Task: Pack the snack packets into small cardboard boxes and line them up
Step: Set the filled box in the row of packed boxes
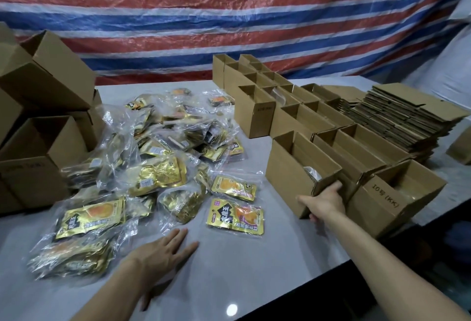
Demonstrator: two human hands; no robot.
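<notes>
Left hand (163, 252): flat on the grey table (229, 282), palm down, fingers straight and slightly spread, holding nothing. Probably a brace while the other arm reaches.

Right hand (323, 203): grips the near end of an open small cardboard box (288, 167). The fingers hook round its right corner into the gap beside the neighbouring box (382, 201), and the thumb lies across the end face. This grip suits sliding the box square against its neighbour. Something pale shows inside at the near end; whether it is a packet, I cannot tell.

Two loose snack packets (235, 216) lie just left of the box, within easy reach. Beyond them is the main heap of packets (158, 142), many in clear bags, at mid-table.

Further right, a row of open boxes (254, 114) stands side by side, running back. Beside it is a stack of flat box blanks (397, 116).

Far left: larger cartons (38, 147). Behind everything hangs a striped tarpaulin (229, 27).

Judgement: lining-up step, with most packets unpacked.
</notes>
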